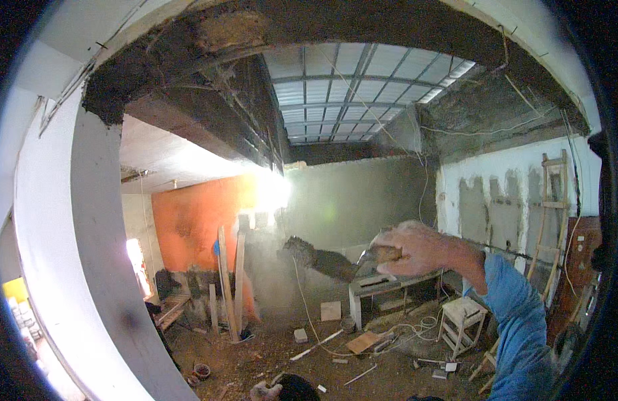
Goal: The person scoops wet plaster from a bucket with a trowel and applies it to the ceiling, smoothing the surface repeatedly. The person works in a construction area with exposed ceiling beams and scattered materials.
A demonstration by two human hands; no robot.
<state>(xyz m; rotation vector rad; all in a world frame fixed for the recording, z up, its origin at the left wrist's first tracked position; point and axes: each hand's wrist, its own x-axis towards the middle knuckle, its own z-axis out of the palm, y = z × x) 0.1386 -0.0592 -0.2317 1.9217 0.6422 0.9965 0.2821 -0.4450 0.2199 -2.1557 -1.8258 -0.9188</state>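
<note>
My right hand (426, 248), in a blue sleeve, reaches out from the right with its fingers closed round the wooden handle of a trowel (388, 254). The blade points left, and a long heap of dark wet mortar (325, 262) covers most of it. At the lower edge, my left hand (265, 391) shows only in part, with its fingers against a dark rounded thing (297, 389). Most of that thing lies outside the picture, so its kind is unclear.
Overhead runs a rough dark beam (335, 30). A white-sided pillar (105, 234) stands close on the left. Beyond are planks (226, 287), a low bench (389, 284), a white stool (462, 314) and a wooden ladder (555, 214). Boards, cable and rubble litter the floor.
</note>
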